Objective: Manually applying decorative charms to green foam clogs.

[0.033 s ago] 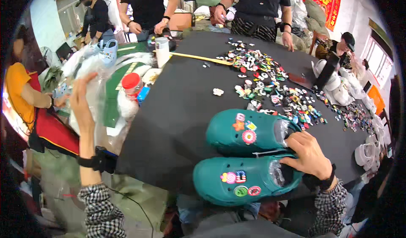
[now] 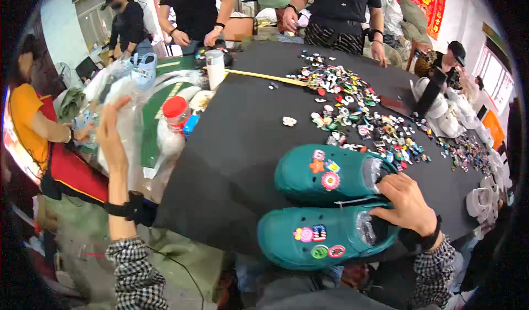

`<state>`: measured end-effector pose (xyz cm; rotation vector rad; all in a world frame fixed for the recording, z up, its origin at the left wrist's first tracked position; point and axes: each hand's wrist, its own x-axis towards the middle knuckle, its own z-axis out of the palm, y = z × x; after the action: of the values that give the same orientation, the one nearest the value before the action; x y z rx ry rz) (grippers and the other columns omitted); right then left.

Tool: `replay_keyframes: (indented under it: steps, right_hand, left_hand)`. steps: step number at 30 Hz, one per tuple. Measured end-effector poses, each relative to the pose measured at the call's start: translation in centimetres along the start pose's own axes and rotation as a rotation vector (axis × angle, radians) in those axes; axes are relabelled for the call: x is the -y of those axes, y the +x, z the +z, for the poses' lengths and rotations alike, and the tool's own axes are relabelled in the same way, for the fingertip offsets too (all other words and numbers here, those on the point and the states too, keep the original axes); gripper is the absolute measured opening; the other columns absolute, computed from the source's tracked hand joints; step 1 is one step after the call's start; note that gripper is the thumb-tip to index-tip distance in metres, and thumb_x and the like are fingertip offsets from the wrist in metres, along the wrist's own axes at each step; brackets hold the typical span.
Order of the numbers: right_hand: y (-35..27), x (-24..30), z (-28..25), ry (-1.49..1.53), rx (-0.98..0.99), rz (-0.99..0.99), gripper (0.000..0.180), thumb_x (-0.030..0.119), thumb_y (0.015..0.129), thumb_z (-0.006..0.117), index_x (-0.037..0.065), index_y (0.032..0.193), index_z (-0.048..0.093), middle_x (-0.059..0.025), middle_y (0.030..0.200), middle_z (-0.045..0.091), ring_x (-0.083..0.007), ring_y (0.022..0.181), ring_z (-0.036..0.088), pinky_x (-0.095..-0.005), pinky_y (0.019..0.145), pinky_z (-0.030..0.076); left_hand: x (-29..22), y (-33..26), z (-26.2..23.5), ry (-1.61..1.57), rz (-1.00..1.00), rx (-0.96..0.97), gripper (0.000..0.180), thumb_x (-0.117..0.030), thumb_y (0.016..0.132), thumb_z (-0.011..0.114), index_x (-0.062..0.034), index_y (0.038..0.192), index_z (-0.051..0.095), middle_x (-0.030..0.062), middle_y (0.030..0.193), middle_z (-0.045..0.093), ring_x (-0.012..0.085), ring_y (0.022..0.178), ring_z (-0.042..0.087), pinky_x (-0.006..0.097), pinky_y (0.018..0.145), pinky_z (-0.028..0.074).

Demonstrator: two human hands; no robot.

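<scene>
A pair of teal clogs lies toes-left at the near edge of the black table. The far clog (image 2: 297,180) and the near clog (image 2: 284,244) carry colourful charms on their uppers, with clear plastic inside. My right hand (image 2: 409,202) is closed around their heel openings, its thumb reaching into the near one. Off the table's left side, my left hand (image 2: 113,136) is raised, fingers stretched upward. Clear plastic bags (image 2: 132,128) hang just behind it; nothing shows in its grasp.
Loose shoe charms (image 2: 347,92) are heaped across the table (image 2: 220,172). A yellow stick (image 2: 270,77), a white bottle (image 2: 215,68) and a red-lidded jar (image 2: 175,112) lie beyond. White clogs (image 2: 478,202) sit at the right edge. Several people stand or sit around the table.
The whole view has shifted slightly, so everything sits a little further right in the picture. Both hands and the clogs keep their places relative to each other.
</scene>
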<state>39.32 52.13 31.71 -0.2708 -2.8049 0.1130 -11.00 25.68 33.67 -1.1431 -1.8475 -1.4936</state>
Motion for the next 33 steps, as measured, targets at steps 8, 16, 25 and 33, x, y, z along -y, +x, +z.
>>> replay_keyframes:
  steps: [8,16,25,33]
  right_hand:
    - [-0.8,-0.4,0.7,-0.039,0.058,0.07,0.044,0.036,0.062,0.08,0.006,0.086,0.058,-0.0094,0.078,0.055,-0.0306,0.074,0.056,-0.0405,0.064,0.041]
    - [0.4,0.2,0.2,-0.059,0.076,0.091,0.052,0.038,0.058,0.081,0.005,0.088,0.055,-0.0101,0.082,0.053,-0.0309,0.074,0.055,-0.0398,0.064,0.042]
    - [1.0,1.0,0.4,0.029,0.051,0.035,0.032,0.027,0.071,0.076,0.007,0.082,0.054,-0.0071,0.078,0.053,-0.0281,0.07,0.057,-0.0387,0.061,0.045]
    - [4.2,5.9,1.9,0.051,-0.084,0.185,0.029,0.026,0.079,0.072,0.004,0.084,0.055,-0.0117,0.076,0.057,-0.034,0.063,0.061,-0.0426,0.054,0.049]
  left_hand:
    - [6.7,4.8,4.9,0.308,0.079,0.005,0.04,-0.027,0.099,0.047,-0.0087,0.133,0.057,0.0185,0.146,0.044,0.027,0.14,0.033,0.036,0.114,0.021]
    - [6.9,6.6,9.7,0.036,-0.013,0.544,0.03,-0.018,0.095,0.054,-0.0065,0.12,0.066,0.0133,0.148,0.041,0.0222,0.135,0.04,0.034,0.109,0.033]
    - [-6.6,-4.6,7.1,-0.049,-0.148,0.726,0.027,-0.005,0.091,0.053,-0.0023,0.114,0.065,0.0093,0.126,0.062,0.0238,0.115,0.058,0.036,0.1,0.042]
    - [-13.3,-12.3,4.8,-0.2,-0.147,0.557,0.045,0.0,0.082,0.054,0.0002,0.127,0.056,0.0173,0.139,0.049,0.0314,0.127,0.049,0.04,0.104,0.039]
